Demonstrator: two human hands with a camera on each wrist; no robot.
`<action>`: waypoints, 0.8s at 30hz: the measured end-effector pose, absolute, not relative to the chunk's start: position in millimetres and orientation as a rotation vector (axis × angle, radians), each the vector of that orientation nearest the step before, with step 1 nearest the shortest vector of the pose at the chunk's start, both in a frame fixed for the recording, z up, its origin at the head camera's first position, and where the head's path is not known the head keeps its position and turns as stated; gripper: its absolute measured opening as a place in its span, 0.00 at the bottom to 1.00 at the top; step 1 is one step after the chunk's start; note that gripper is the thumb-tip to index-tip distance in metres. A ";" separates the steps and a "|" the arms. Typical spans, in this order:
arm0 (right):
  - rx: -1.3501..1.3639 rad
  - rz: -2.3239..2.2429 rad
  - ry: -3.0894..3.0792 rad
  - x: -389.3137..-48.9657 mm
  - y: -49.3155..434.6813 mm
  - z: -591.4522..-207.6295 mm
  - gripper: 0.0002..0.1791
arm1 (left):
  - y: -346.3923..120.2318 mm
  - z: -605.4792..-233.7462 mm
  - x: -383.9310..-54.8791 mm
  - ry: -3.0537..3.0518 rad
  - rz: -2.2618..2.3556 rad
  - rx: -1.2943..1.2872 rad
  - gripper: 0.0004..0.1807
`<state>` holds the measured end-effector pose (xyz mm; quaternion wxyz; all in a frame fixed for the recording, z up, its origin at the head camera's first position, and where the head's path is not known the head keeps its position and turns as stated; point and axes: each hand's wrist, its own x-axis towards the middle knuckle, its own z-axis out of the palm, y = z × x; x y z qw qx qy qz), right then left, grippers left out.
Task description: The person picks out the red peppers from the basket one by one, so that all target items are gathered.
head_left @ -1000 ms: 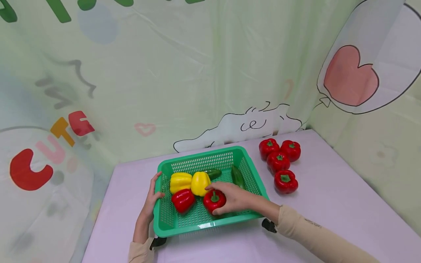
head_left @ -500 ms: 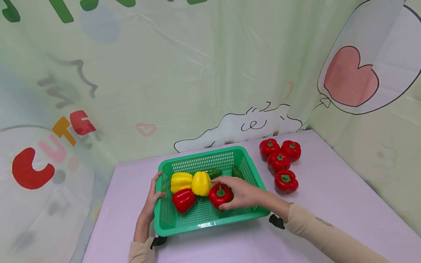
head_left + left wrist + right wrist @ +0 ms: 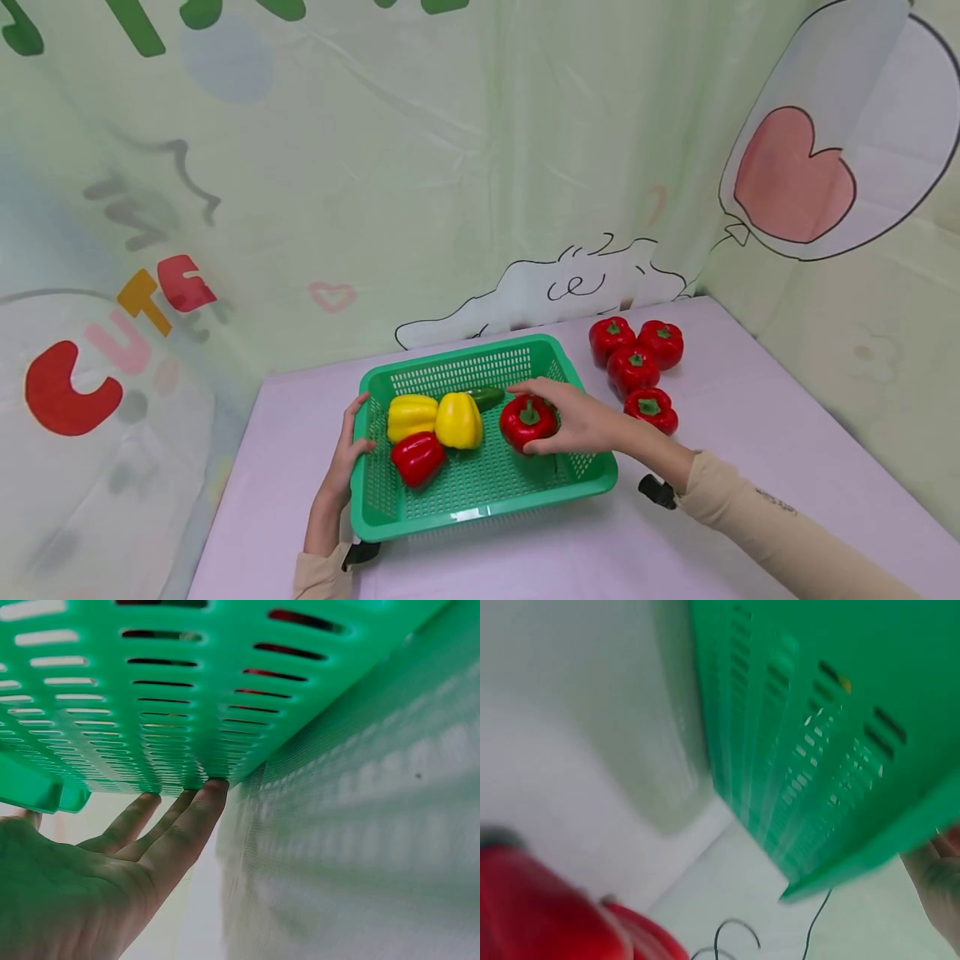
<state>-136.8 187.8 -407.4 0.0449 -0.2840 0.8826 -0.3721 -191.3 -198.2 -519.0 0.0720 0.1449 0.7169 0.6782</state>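
My right hand [image 3: 573,417] grips a red bell pepper [image 3: 528,422] by its sides, stem up, over the right part of the green plastic basket [image 3: 480,510]. At the basket's left side my left hand [image 3: 347,450] holds the rim, and in the left wrist view several fingers [image 3: 184,825] lie against the slotted wall from outside. Inside the basket are two yellow bell peppers [image 3: 459,421], another red bell pepper [image 3: 418,459] in front of them, and a cucumber [image 3: 486,397] behind. The right hand covers the basket's right end.
Several red bell peppers [image 3: 633,369] stand on the lilac tabletop [image 3: 750,433] right of the basket; the nearest one [image 3: 651,408] is close to the right forearm. A printed curtain [image 3: 450,208] hangs behind the table.
My right hand has moved right and away from me with the red bell pepper, from the basket's middle towards its right side. The cucumber at the right has become hidden. The left hand stays put.
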 end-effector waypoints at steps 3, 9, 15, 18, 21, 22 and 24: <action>-0.862 -1.147 2.721 -140.2 197.5 -400.4 0.42 | -198.5 -517.7 -191.6 2.151 2.045 0.441 0.44; -0.833 -1.145 2.833 -147.7 220.3 -385.3 0.43 | -199.0 -513.5 -191.1 2.144 2.054 0.452 0.43; -0.767 -1.165 2.903 -152.2 239.4 -379.2 0.43 | -199.9 -511.7 -189.1 2.136 2.059 0.444 0.43; -0.724 -1.176 2.920 -151.9 245.2 -376.7 0.43 | -199.9 -513.1 -188.0 2.120 2.062 0.445 0.43; -0.706 -1.193 2.931 -151.6 250.0 -372.6 0.43 | -199.1 -515.4 -187.7 2.114 2.060 0.436 0.43; -0.700 -1.194 2.935 -151.6 251.9 -371.0 0.43 | -198.7 -515.9 -187.8 2.118 2.058 0.434 0.43; -0.685 -1.195 2.951 -152.0 256.2 -367.2 0.43 | -197.5 -516.9 -188.5 2.119 2.059 0.431 0.43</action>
